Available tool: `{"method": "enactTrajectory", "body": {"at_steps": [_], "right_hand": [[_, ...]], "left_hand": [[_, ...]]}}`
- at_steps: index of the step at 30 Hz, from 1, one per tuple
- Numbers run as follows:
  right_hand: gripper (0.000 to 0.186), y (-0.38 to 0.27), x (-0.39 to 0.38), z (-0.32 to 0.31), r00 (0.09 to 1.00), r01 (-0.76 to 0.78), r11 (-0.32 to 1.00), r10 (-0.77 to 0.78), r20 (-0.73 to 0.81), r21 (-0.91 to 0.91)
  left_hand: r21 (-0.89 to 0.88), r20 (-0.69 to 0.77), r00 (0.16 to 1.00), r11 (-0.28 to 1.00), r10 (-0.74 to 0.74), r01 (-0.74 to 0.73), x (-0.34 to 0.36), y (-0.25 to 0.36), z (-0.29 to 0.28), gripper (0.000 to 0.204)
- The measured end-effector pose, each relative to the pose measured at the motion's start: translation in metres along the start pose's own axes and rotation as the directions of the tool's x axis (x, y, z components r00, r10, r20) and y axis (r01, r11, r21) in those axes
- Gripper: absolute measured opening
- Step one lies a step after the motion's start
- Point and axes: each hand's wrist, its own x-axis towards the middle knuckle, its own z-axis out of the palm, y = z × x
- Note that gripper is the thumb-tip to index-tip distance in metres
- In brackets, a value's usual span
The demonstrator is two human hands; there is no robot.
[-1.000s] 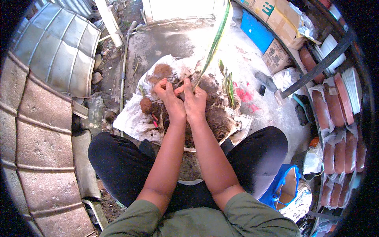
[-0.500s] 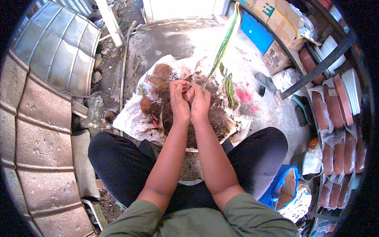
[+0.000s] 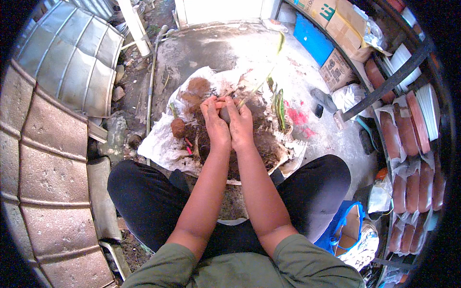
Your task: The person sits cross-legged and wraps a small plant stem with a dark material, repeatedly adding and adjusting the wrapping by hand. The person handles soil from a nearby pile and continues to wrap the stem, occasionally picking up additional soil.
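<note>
My left hand and my right hand are cupped together over a soil heap on a white sack. Between the palms sits a dark greyish lump, mostly hidden by my fingers. A long snake plant leaf slants up and away from beside my right fingertips, pale against the bright floor. Whether its base runs into the lump is hidden. Left of the soil lies a brown root ball with a short green shoot. More variegated leaves lie to the right.
Two small red pieces lie near the root ball. On the right, shelves carry terracotta-coloured planters, with a blue bag below. Cardboard boxes and a blue panel stand at the far right. Roof tiles line the left.
The leaf has swung lower and away, now fainter against the floor. My hands have closed into a cup, with the lump showing between them.
</note>
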Motion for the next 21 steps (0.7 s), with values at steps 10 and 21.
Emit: {"method": "enactTrajectory", "body": {"at_steps": [10,21], "right_hand": [[0.040,-0.006,0.001,-0.007,0.997,-0.079,0.967,0.079,0.011,0.244],[0.043,0.006,0.004,-0.014,0.990,0.008,0.998,-0.018,-0.139,-0.068]], "left_hand": [[-0.103,0.093,0.994,0.992,-0.056,0.065,-0.004,0.016,0.006,0.036],[-0.024,0.202,0.979,1.000,0.023,-0.019,-0.005,0.004,-0.001,0.035]]}}
